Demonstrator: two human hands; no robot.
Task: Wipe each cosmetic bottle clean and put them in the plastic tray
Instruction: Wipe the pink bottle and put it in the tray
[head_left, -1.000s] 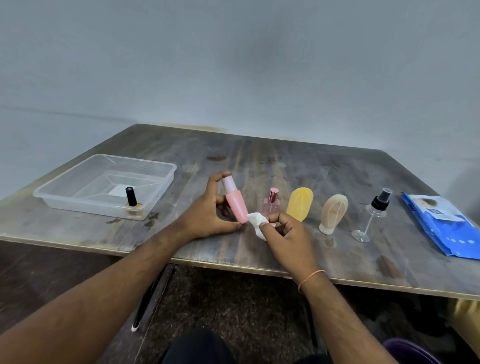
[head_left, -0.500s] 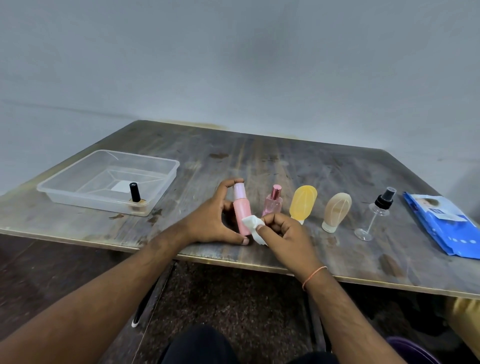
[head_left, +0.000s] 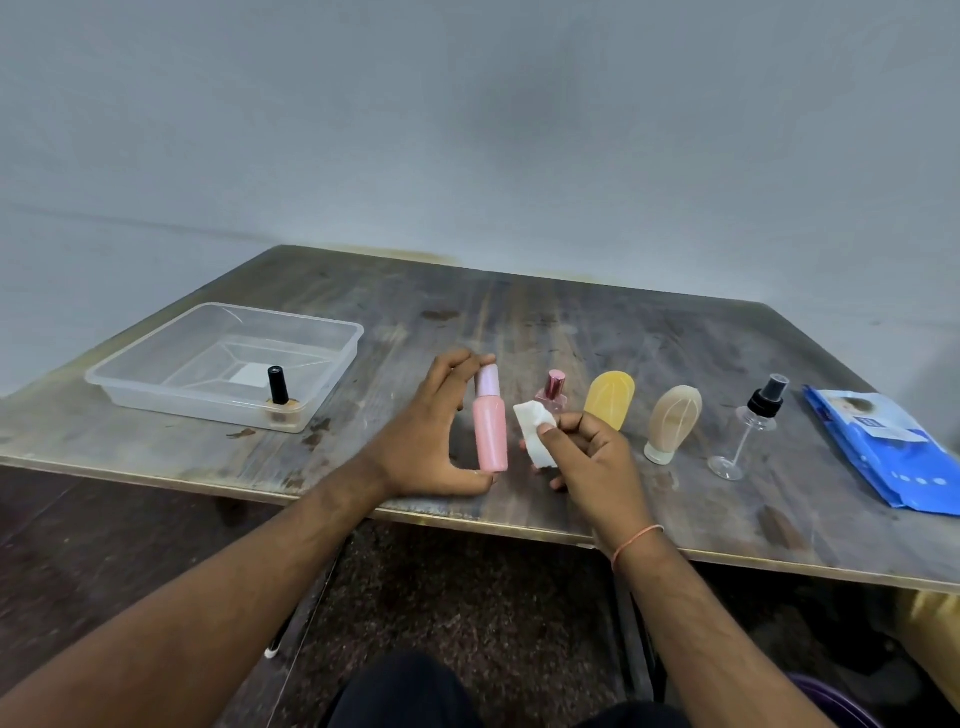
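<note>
My left hand (head_left: 434, 436) holds a pink bottle (head_left: 490, 426) upright above the table's near edge, a fingertip on its pale cap and the thumb under its base. My right hand (head_left: 592, 462) pinches a small white wipe (head_left: 535, 434) just right of the bottle, a small gap between them. The clear plastic tray (head_left: 156, 364) stands at the left with a small black-capped bottle (head_left: 278, 387) in its near right corner. Behind my right hand, partly hidden, stands a small pink perfume bottle (head_left: 554, 392). In a row to its right: a yellow tube (head_left: 610, 397), a beige tube (head_left: 672, 423), a clear spray bottle (head_left: 753, 423).
A blue pack of wipes (head_left: 883, 447) lies at the table's right end. The wooden table (head_left: 571, 322) backs onto a grey wall, and its front edge runs just under my wrists. Dark floor and my lap lie below.
The pink bottle has gone from tilted to upright. The wipe, pressed against the bottle half a second ago, has come off it to the right, and my left fingers have spread along the bottle.
</note>
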